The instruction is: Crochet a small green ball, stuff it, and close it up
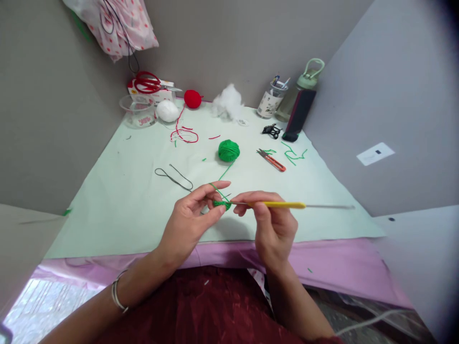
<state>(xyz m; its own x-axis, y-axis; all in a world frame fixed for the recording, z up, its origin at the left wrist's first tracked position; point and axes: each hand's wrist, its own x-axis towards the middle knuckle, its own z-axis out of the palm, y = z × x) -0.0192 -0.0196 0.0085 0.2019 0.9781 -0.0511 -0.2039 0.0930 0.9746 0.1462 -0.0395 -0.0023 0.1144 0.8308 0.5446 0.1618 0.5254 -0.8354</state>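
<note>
My left hand [191,217] pinches a small green crochet piece [222,204] between thumb and fingers, with green yarn looped over its forefinger. My right hand [270,222] is closed on a crochet hook with a yellow handle [283,205]; the hook's tip sits in the green piece. A strand of green yarn runs from the piece back to a green yarn ball [228,150] on the pale green table mat [118,200].
Red-handled snips [271,160] and green yarn scraps lie right of the ball. At the back stand a red yarn ball [192,99], white ball [167,111], stuffing [227,101], red scissors [148,83], a pen cup [269,102] and a bottle [304,88]. Grey walls enclose the table.
</note>
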